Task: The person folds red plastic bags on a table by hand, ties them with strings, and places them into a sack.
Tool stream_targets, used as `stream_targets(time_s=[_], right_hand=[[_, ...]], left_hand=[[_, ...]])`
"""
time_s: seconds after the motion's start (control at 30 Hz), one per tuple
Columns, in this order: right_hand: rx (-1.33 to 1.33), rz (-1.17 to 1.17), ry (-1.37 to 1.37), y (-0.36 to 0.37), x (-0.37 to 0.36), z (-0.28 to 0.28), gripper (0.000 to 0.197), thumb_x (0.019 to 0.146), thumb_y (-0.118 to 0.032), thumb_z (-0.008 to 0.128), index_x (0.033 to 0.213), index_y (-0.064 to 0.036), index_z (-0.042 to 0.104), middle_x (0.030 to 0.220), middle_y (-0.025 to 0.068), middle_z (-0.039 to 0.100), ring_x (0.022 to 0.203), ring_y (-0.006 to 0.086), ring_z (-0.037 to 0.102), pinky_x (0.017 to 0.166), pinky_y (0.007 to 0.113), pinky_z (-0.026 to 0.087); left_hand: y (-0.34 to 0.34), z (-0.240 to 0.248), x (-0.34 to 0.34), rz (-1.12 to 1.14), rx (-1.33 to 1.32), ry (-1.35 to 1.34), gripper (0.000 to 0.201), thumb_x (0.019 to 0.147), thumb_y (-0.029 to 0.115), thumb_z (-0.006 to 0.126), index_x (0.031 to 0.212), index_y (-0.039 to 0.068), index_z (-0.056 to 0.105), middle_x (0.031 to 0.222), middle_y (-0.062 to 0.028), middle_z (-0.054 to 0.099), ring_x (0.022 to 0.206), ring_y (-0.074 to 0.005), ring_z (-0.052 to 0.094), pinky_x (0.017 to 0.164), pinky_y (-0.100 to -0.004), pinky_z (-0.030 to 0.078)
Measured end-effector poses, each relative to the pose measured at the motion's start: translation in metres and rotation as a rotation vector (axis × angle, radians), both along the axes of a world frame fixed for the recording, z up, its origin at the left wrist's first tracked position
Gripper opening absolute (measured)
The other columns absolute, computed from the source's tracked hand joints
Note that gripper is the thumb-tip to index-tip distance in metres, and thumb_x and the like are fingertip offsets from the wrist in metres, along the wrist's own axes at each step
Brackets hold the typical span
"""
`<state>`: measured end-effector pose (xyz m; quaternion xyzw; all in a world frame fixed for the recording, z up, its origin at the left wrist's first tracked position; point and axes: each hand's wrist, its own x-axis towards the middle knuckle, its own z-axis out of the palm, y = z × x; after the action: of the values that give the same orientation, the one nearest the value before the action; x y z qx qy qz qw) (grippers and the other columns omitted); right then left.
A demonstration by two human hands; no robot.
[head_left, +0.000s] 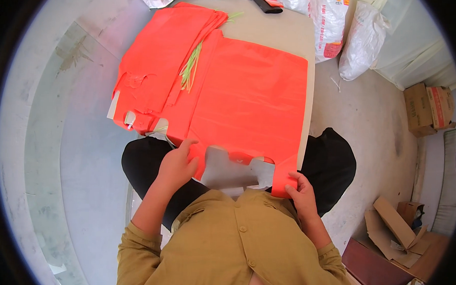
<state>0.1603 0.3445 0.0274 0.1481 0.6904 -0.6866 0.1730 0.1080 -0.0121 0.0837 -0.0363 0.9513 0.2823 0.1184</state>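
A red plastic vest bag (252, 93) lies flat on the beige board in front of me, its two handles toward my body with a cut-out between them. My right hand (302, 194) pinches the right handle, thumb on top at its lower corner. Beside the left handle is my left hand (176, 165), index finger and thumb apart, touching the red plastic's edge. To the left lies an overlapping stack of folded red bags (163, 55), some handle ends crumpled. A bundle of light green ties (191, 68) rests on that stack.
White printed sacks (330, 28) stand beyond the board (287, 26), near a dark-handled object (268, 3). Cardboard boxes (427, 109) sit at the far right; opened cardboard (393, 233) lies on a dark red box (372, 268) at lower right. My knees flank the board's near edge.
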Motion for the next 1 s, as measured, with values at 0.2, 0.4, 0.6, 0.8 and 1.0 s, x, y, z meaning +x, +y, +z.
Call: stream_targets(time_s=[0.2,0.4,0.6,0.8,1.0], right_hand=[[0.081,0.027,0.097,0.015,0.000,-0.023,0.040,0.085,0.003,0.062,0.124,0.0021,0.052,0.117,0.0069,0.057,0.104,0.0133,0.058,0.091,0.026,0.046],[0.227,0.039,0.196,0.007,-0.006,-0.001,0.037,0.079,0.002,0.063,0.115,-0.0020,0.058,0.130,0.0113,0.045,0.104,0.0180,0.054,0.088,0.027,0.046],[0.336,0.136,0.292,0.013,-0.023,0.005,0.034,0.081,0.009,0.056,0.114,0.0006,0.058,0.137,0.0085,0.039,0.084,0.0080,0.055,0.073,0.022,0.046],[0.128,0.217,0.208,0.009,-0.067,0.009,0.022,0.083,0.006,0.056,0.104,0.0012,0.062,0.109,0.0047,0.058,0.084,0.0065,0.055,0.073,0.022,0.045],[0.055,0.413,0.068,-0.015,-0.127,0.015,0.015,0.086,0.000,0.056,0.100,0.0008,0.063,0.094,0.0007,0.062,0.087,0.0077,0.057,0.077,0.023,0.046]], left_hand=[[0.022,-0.015,-0.050,-0.124,0.075,0.101,0.028,0.079,0.015,0.061,0.106,0.005,0.062,0.083,-0.0184,0.064,0.082,-0.0360,0.063,0.071,-0.0414,0.050],[0.049,-0.038,-0.090,-0.286,-0.047,-0.011,0.027,0.080,0.018,0.059,0.104,0.005,0.062,0.089,-0.0190,0.066,0.087,-0.0364,0.064,0.075,-0.0430,0.051],[0.071,-0.037,-0.103,-0.344,-0.091,-0.088,0.032,0.088,0.030,0.058,0.108,0.005,0.062,0.092,-0.0183,0.068,0.091,-0.0364,0.064,0.079,-0.0441,0.050],[0.064,-0.041,-0.085,-0.200,0.175,-0.065,0.033,0.094,0.022,0.054,0.122,0.005,0.055,0.094,-0.0185,0.067,0.090,-0.0333,0.064,0.081,-0.0402,0.050],[0.057,-0.062,-0.071,-0.317,0.281,0.101,0.023,0.086,0.003,0.059,0.109,0.002,0.062,0.096,-0.0149,0.065,0.091,-0.0315,0.063,0.079,-0.0367,0.051]])
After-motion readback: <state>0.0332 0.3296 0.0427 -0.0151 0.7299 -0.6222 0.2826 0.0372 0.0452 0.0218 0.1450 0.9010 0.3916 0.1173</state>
